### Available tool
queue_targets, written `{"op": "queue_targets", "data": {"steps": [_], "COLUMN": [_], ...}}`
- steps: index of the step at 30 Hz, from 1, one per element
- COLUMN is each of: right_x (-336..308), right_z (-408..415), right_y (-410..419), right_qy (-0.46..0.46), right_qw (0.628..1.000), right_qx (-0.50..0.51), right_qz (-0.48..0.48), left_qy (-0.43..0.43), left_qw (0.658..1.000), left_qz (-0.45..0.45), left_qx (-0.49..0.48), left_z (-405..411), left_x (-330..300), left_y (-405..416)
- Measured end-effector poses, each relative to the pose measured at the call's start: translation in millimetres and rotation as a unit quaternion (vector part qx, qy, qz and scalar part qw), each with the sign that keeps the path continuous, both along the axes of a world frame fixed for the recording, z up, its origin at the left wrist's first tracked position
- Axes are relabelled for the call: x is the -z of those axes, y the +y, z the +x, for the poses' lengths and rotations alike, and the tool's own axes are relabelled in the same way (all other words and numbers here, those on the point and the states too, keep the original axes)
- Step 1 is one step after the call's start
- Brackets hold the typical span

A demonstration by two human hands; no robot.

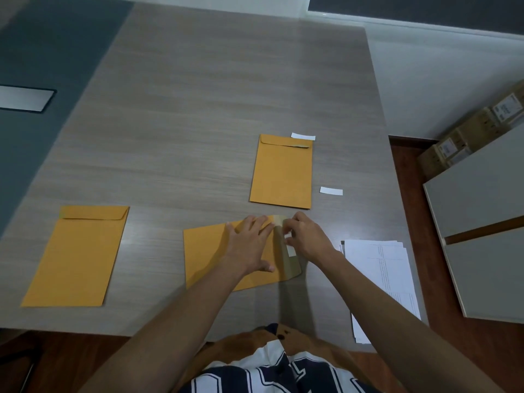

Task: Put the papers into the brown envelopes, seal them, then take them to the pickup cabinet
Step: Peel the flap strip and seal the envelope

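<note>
Far left of the grips, a brown envelope [76, 255] lies long axis away from the person, flap folded at its far end. The left hand [249, 245] presses flat, fingers straight, on the middle envelope [209, 256], lying crosswise with its flap [290, 262] open rightward. The right hand [307, 236] pinches a white strip [291, 249] at that flap (contents hidden). Beyond them a third envelope [282, 171] lies lengthwise; right, papers [380, 276] on the grey woodgrain counter [198, 109].

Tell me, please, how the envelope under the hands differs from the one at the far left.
The envelope under the hands lies sideways with its flap open to the right; the left envelope lies lengthwise with its flap folded down. The left hand presses the first and the right hand pinches its strip; nothing touches the other. Both are brown.
</note>
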State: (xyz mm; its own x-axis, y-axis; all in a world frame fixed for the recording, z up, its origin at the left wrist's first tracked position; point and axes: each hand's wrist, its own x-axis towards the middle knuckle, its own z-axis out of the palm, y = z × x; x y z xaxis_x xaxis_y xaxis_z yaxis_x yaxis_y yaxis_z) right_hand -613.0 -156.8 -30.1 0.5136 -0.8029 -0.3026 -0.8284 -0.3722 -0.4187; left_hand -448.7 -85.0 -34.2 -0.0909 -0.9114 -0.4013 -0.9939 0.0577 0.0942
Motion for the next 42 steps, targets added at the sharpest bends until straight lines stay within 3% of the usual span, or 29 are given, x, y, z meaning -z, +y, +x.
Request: {"op": "queue_targets", "data": {"steps": [7, 13, 15, 19, 21, 24, 25, 28, 31, 34, 36, 42], "right_x": [-1, -4, -5, -12, -12, -10, -10, -17, -17, -8, -5, 1], "right_z": [-2, -10, -18, -36, -46, -54, -56, -53, -37, -23, -18, -4], "right_y": [0, -3, -13, -40, -55, -71, -73, -60, -33, -13, -4, 25], "right_qy": [-0.054, -0.189, -0.226, -0.340, -0.350, -0.322, -0.295, -0.171, -0.178, -0.065, 0.001, 0.024], "right_qw": [0.997, 0.949, 0.910, 0.764, 0.736, 0.723, 0.735, 0.830, 0.920, 0.990, 0.999, 0.988], "right_qx": [0.040, 0.230, 0.324, 0.511, 0.550, 0.592, 0.595, 0.531, 0.350, 0.124, 0.036, -0.013], "right_qz": [0.040, 0.106, 0.127, 0.198, 0.183, 0.154, 0.138, 0.032, -0.013, -0.002, -0.034, -0.154], "left_qy": [-0.005, 0.002, 0.001, -0.014, -0.022, -0.033, -0.036, -0.023, -0.001, 0.020, 0.039, 0.045], "left_qw": [1.000, 1.000, 1.000, 0.998, 0.995, 0.989, 0.988, 0.987, 0.987, 0.987, 0.984, 0.975], "left_qz": [0.003, 0.002, -0.002, -0.015, -0.025, -0.051, -0.058, -0.062, -0.066, -0.075, -0.086, -0.138], "left_qx": [-0.001, -0.001, -0.011, -0.063, -0.097, -0.133, -0.139, -0.149, -0.145, -0.142, -0.150, -0.169], "left_z": [0, 2, 2, 0, -3, -7, -8, -8, -4, 5, 9, 10], "left_x": [0, 1, 1, 3, 3, 4, 5, 2, -1, 0, 1, -1], "left_y": [0, -1, -1, -1, 0, 1, 1, 2, 8, 13, 13, 19]}}
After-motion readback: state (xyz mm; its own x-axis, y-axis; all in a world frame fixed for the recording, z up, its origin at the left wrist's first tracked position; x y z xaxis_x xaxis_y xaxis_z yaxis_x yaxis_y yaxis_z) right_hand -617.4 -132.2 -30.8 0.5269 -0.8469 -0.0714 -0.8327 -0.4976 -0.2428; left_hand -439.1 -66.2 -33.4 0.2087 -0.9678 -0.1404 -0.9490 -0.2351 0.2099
